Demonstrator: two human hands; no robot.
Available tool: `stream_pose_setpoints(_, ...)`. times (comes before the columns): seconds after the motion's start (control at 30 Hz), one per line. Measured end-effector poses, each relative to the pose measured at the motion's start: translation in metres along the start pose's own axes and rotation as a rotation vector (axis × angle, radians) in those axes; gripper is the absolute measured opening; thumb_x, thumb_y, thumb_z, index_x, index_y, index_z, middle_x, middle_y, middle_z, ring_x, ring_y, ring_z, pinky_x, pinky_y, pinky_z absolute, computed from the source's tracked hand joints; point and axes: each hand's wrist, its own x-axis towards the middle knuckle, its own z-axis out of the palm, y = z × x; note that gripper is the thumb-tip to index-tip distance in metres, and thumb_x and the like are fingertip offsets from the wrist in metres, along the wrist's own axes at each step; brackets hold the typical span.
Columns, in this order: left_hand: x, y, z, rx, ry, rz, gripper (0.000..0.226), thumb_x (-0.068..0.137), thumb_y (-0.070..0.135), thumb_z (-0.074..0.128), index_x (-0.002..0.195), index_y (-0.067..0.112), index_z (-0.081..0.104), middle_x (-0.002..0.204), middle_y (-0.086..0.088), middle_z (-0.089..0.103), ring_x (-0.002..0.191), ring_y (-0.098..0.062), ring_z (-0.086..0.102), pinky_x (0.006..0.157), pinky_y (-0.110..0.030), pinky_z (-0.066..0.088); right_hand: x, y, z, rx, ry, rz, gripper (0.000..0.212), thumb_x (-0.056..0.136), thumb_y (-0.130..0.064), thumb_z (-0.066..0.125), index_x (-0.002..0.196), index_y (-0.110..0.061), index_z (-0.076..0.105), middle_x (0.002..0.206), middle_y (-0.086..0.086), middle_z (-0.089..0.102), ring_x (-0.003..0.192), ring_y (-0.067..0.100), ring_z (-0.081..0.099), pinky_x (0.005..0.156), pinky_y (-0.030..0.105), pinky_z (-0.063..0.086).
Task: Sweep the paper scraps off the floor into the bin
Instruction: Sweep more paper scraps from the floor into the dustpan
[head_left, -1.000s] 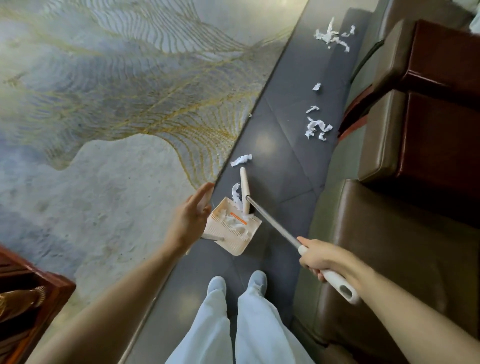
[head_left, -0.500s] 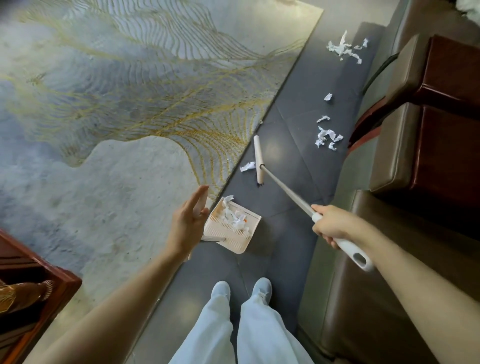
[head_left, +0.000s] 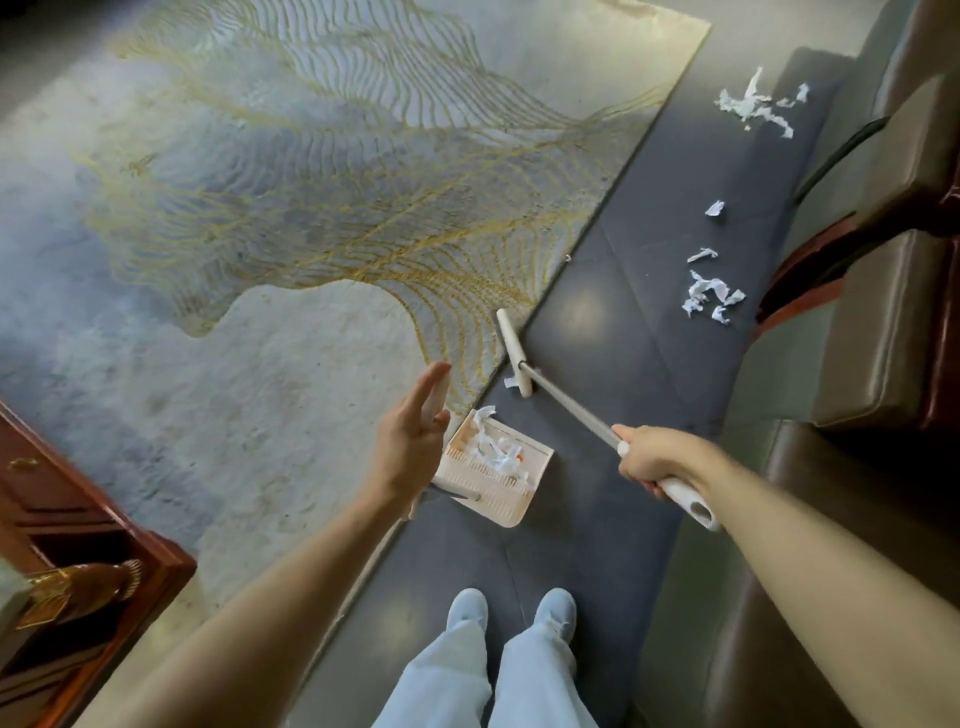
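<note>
Your right hand (head_left: 649, 460) grips the broom (head_left: 566, 402); left hand (head_left: 413, 447) spread open. A hard stroke flicks the centre-frame scrap (head_left: 511, 383) past the dustpan (head_left: 493, 486).

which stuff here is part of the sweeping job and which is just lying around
Part of the job:
- broom, gripped by the right hand
- dustpan holding collected scraps, left hand beside it
- single scrap against the broom
- near cluster and far cluster on the dark floor

Just lying about:
- rug
- brown seats
- wooden cabinet
</note>
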Motion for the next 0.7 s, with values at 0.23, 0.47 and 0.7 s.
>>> stream_pose_setpoints(0.23, -0.003, 0.002, -0.005, -0.045, -0.061, -0.013, 0.051, 0.091, -0.001, 0.054, 0.136, 0.022, 0.050, 0.128, -0.010, 0.059, 0.113, -0.025, 0.057, 0.085, -0.018, 0.037, -0.092, 0.011, 0.036, 0.101, -0.173, 0.043, 0.077, 0.088, -0.007, 0.039, 0.152, -0.041, 0.013, 0.072, 0.008, 0.055, 0.047, 0.012, 0.045, 0.042, 0.022, 0.043)
stream_pose_setpoints(0.47, -0.003, 0.012, 0.000, -0.074, -0.117, 0.012, 0.053, 0.093, -0.001, 0.050, 0.140, 0.023, 0.046, 0.137, -0.005, 0.053, 0.124, -0.022, 0.050, 0.093, -0.016, 0.034, -0.135, 0.041, 0.014, 0.306, -0.113, 0.081, 0.077, 0.089, -0.007, 0.046, 0.151, -0.043, 0.017, 0.069, 0.007, 0.056, 0.047, 0.009, 0.045, 0.047, 0.022, 0.046)
stream_pose_setpoints(0.7, 0.024, 0.039, 0.026, -0.192, -0.074, -0.057, 0.058, 0.090, 0.004, 0.052, 0.134, 0.041, 0.046, 0.131, -0.011, 0.058, 0.112, -0.048, 0.054, 0.093, -0.063, 0.044, -0.113, 0.087, -0.045, 0.643, 0.007, 0.108, 0.075, 0.091, -0.002, 0.045, 0.150, -0.042, 0.022, 0.060, 0.005, 0.051, 0.043, 0.007, 0.042, 0.041, 0.020, 0.041)
